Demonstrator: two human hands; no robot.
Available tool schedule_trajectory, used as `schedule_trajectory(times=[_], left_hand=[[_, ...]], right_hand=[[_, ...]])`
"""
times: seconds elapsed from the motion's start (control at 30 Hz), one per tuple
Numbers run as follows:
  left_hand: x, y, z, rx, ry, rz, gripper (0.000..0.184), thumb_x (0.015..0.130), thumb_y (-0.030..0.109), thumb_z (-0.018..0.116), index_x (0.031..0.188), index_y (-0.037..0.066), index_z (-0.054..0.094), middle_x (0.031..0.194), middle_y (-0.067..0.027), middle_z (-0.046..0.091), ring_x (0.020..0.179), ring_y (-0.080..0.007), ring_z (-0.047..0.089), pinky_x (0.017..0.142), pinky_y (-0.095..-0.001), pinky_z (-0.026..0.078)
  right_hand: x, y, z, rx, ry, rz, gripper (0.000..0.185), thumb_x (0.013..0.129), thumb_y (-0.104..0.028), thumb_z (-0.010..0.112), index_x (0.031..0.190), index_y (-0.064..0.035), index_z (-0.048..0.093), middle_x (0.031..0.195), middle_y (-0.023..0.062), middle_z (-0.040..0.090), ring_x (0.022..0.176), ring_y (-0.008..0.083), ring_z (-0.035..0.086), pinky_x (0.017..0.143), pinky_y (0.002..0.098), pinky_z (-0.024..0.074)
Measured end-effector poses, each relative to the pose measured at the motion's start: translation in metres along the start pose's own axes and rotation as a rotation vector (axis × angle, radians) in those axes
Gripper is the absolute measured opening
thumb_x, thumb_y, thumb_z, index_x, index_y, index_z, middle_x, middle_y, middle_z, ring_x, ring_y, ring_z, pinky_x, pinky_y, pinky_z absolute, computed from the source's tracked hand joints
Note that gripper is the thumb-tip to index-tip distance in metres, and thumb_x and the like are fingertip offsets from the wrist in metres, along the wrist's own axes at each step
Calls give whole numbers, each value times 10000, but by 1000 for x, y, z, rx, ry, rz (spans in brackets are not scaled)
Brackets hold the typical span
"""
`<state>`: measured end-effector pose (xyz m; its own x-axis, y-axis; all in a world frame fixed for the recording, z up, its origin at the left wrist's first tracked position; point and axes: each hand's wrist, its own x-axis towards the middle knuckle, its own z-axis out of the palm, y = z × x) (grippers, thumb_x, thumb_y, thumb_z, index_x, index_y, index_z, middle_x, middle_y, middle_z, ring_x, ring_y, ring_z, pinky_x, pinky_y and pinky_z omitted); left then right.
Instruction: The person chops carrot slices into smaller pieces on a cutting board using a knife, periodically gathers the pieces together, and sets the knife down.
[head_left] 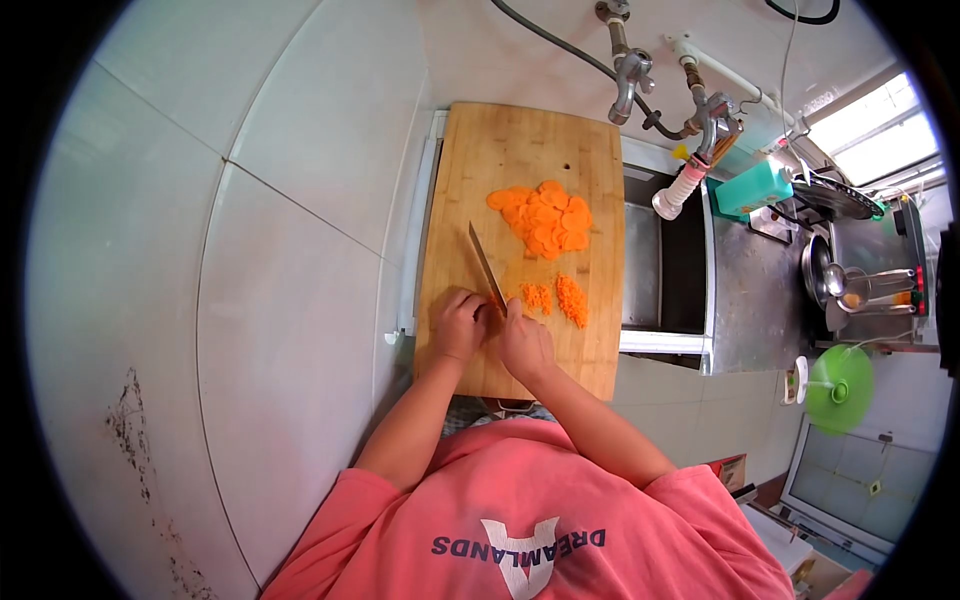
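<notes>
On a wooden cutting board [530, 150] lies a heap of thin orange slices [545, 218]. Nearer to me are two small piles of finely chopped orange pieces [571, 301]. My right hand [526, 345] is closed round the handle of a knife [484, 260], whose blade points up and to the left over the board. Just left of the knife, my left hand [461, 324] rests on the board with its fingers curled and pressed together. What lies under its fingertips is hidden.
Right of the board is a metal sink [642, 250] below two wall taps [630, 80]. Farther right, a steel counter [755, 300] bears a teal container [754, 188], pans and ladles. A green fan [840, 390] stands lower right. A tiled wall [290, 300] borders the left side.
</notes>
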<state>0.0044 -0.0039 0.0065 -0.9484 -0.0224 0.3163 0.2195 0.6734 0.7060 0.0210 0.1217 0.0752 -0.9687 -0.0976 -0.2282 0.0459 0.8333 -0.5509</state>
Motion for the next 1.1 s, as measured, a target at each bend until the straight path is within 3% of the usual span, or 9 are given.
schedule_trajectory(times=[0.17,0.57,0.97,1.1], left_hand=[[-2,-1,1,-24,-36,-65,95,722,43,656,815,62,663,830,-108,619,760,-319,611,666,-390,512],[1,-3,2,-12,-28,-41,95,689,24,678,772,65,661,804,-97,612,735,-300,613,646,-383,512],[-1,-4,-2,-209,-71,-131,111,711,10,694,802,48,642,820,-92,612,671,-261,627,581,-337,520],[0,-5,-4,-108,-74,-95,109,711,21,697,803,54,649,827,-87,613,681,-262,626,586,-335,519]], right_hand=[[2,3,4,17,-11,-12,302,731,-106,587,955,-17,406,686,249,610,664,435,608,595,508,485],[6,5,12,8,25,67,334,769,-195,609,960,3,419,663,245,607,660,413,621,591,486,502],[2,12,-10,-40,58,40,196,841,-102,502,978,-3,404,672,253,605,643,428,605,577,506,471],[-3,3,-7,-47,22,24,179,835,-99,498,958,-9,404,670,251,607,633,433,605,584,511,476]])
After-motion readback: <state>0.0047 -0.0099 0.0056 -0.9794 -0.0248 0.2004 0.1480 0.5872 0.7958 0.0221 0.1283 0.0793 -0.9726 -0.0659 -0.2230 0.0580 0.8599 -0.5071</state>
